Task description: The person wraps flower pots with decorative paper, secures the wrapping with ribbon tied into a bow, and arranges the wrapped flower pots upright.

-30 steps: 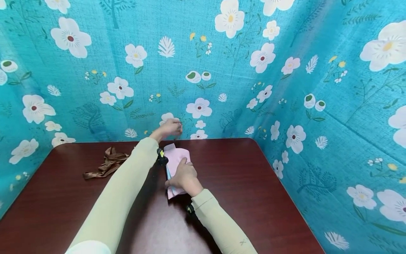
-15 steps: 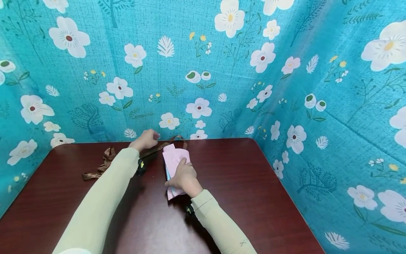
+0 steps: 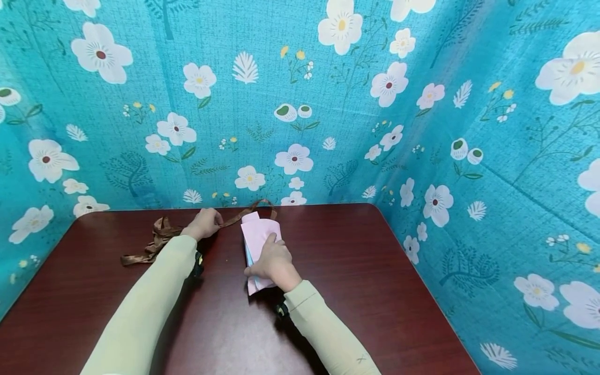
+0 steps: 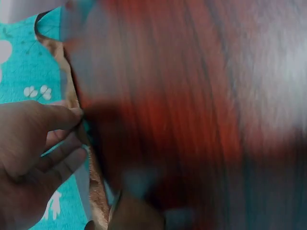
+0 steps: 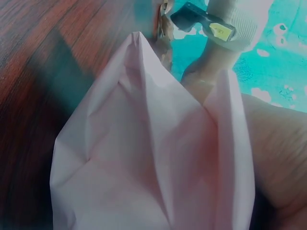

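At the table's back edge my left hand [image 3: 203,223] pinches a brown satin ribbon [image 3: 242,212] between thumb and fingertips. In the left wrist view the ribbon [image 4: 97,194] runs down past the left hand [image 4: 36,148]. From there it stretches right and loops behind a pink paper wrapping [image 3: 256,238] with a light blue layer along its left side. My right hand [image 3: 273,260] grips the lower part of this wrapping, thumb on the left and fingers across its right. Close up in the right wrist view, the wrapping [image 5: 124,158] shows creases and a pointed fold.
Loose coils of the same ribbon [image 3: 157,242] lie left of my left hand on the dark red-brown wooden table [image 3: 356,271]. A blue flowered curtain [image 3: 290,78] hangs behind the table and along its right side.
My left hand has come from behind the wrapping to the left and down to the table's back edge, drawing the ribbon out beside it. My right hand stays on the wrapping.
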`<state>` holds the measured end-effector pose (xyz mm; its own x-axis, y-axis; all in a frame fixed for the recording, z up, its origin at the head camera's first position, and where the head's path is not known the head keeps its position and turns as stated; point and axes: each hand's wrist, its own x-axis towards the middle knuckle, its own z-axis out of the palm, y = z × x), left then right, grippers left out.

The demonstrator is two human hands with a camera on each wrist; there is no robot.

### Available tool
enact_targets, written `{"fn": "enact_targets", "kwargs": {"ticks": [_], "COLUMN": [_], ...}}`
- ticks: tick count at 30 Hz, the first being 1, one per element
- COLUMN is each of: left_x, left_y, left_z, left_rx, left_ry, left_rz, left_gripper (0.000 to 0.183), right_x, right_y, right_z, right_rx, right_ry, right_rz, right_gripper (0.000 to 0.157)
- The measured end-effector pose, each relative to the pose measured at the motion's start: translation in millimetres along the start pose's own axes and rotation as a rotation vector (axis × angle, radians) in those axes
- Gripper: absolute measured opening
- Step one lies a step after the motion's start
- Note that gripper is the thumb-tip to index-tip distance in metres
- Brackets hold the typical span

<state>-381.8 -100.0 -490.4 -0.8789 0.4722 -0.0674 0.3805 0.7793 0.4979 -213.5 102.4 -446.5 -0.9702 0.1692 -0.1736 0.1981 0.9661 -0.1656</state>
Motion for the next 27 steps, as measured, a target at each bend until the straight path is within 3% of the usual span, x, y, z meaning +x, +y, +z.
{"fn": "enact_targets", "kwargs": {"ticks": [6, 10, 14, 18, 21, 25, 27], "left_x": [8.4, 11.0, 2.6, -15.5, -30.3, -42.9, -43.6], "left_y": [16.9, 23.5, 18.3, 4.3, -6.2, -12.9, -12.1], "left_z": [13.2, 14.1, 7.8, -2.7, -10.3, -14.8, -14.1], "left_rx": [-0.053, -0.057, -0.019, 0.089, 0.139, 0.122, 0.09], "left_ry": [0.038, 0.037, 0.036, 0.034, 0.019, -0.008, -0.005], "left_rz": [0.126, 0.189, 0.166, 0.094, 0.029, 0.001, 0.016], "left_gripper": [0.018, 0.019, 0.025, 0.032, 0.025, 0.007, 0.01], "right_x": [-1, -1, -1, 0, 1, 1, 0], "right_y": [0, 2, 4, 7, 8, 9, 9], "right_z": [-0.8, -1.3, -0.6, 0.0, -0.3, -0.5, -0.2], "right_rx": [0.031, 0.043, 0.05, 0.059, 0.071, 0.071, 0.07], "right_ry": [-0.005, 0.007, 0.01, 0.011, 0.005, -0.008, -0.007], "right_rz": [-0.002, 0.001, 0.002, -0.012, -0.023, -0.034, -0.036], "right_gripper": [0.115, 0.115, 0.115, 0.119, 0.122, 0.124, 0.123]}}
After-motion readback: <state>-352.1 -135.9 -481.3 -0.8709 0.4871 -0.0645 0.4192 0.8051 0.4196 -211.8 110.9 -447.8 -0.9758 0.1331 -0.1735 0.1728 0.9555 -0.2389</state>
